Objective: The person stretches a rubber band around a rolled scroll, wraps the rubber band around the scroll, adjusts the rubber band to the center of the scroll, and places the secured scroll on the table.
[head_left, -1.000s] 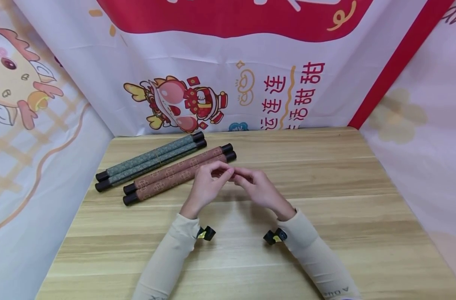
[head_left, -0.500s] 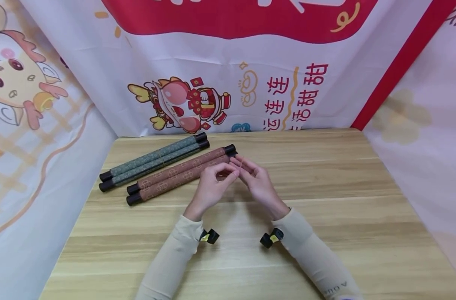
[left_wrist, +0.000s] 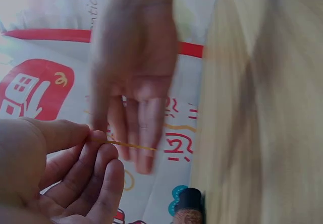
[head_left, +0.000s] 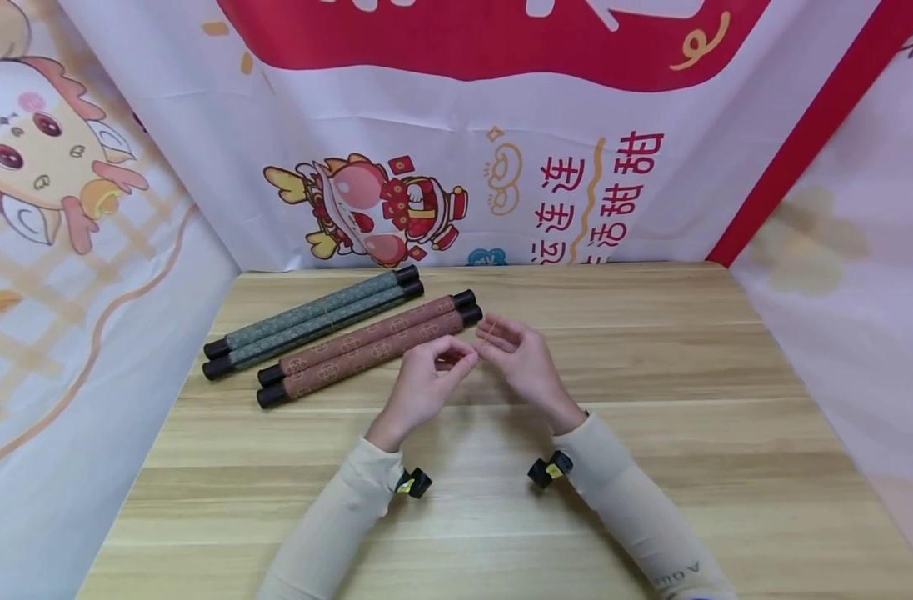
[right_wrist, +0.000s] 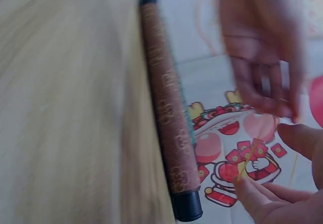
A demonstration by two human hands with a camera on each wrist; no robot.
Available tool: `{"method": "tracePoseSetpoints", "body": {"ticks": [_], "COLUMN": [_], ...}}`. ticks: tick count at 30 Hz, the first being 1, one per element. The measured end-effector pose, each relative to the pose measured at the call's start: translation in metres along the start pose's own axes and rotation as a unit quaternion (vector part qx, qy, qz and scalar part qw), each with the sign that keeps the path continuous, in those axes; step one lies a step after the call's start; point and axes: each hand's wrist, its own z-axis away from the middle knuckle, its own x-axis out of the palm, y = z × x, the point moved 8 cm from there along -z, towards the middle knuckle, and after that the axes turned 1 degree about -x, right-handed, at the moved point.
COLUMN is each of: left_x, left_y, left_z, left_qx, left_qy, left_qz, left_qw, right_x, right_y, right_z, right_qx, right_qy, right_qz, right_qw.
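Observation:
In the head view, my left hand (head_left: 421, 383) and right hand (head_left: 530, 367) meet above the table, right beside the ends of two brown patterned scrolls (head_left: 374, 353). The left thumb and index finger pinch a thin orange-yellow rubber band (left_wrist: 132, 146). From that pinch the band runs taut across to the fingers of my right hand, which are extended and spread from the thumb. In the right wrist view the band (right_wrist: 248, 159) reaches a right fingertip, while the left hand is blurred above it. Both scrolls have black end caps and lie side by side.
Behind the brown scrolls lies a pair of green patterned scrolls (head_left: 314, 309), with a thin yellowish band around their middle. A printed cloth backdrop (head_left: 426, 108) rises along the far edge of the wooden table (head_left: 651, 433). Cloth also hangs on both sides.
My right fingers have lifted and spread away from the left fingertips, and the thin band now shows across them. The scene has shifted slightly right in the head view. The scrolls lie as before.

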Motion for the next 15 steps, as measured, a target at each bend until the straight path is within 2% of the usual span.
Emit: {"method": "tracePoseSetpoints", "body": {"ticks": [4,6,9,11,13,15], "left_x": [0.01,0.015,0.022,0.025,0.027,0.027], "left_y": [-0.006,-0.006,-0.005,-0.006,-0.008,-0.01], "left_z": [0.003,0.004,0.003,0.003,0.003,0.004], "left_qx": [-0.004,0.002,0.011,0.015,0.013,0.01], "left_qy": [-0.013,-0.021,-0.032,-0.037,-0.038,-0.034], "left_qz": [0.019,0.026,0.011,-0.007,-0.021,-0.033], "left_qw": [0.9997,0.9995,0.9994,0.9992,0.999,0.9988], "right_x": [-0.004,-0.001,0.006,0.01,0.011,0.011], "right_y": [0.0,0.001,0.004,0.007,0.011,0.015], "right_z": [0.002,0.005,0.009,0.01,0.011,0.012], "right_qx": [0.016,0.031,0.057,0.071,0.082,0.09], "right_qy": [0.028,0.035,0.032,0.024,0.014,0.006], "right_qz": [-0.106,-0.172,-0.25,-0.257,-0.226,-0.163], "right_qw": [0.9938,0.984,0.9662,0.9634,0.9707,0.9824]}}
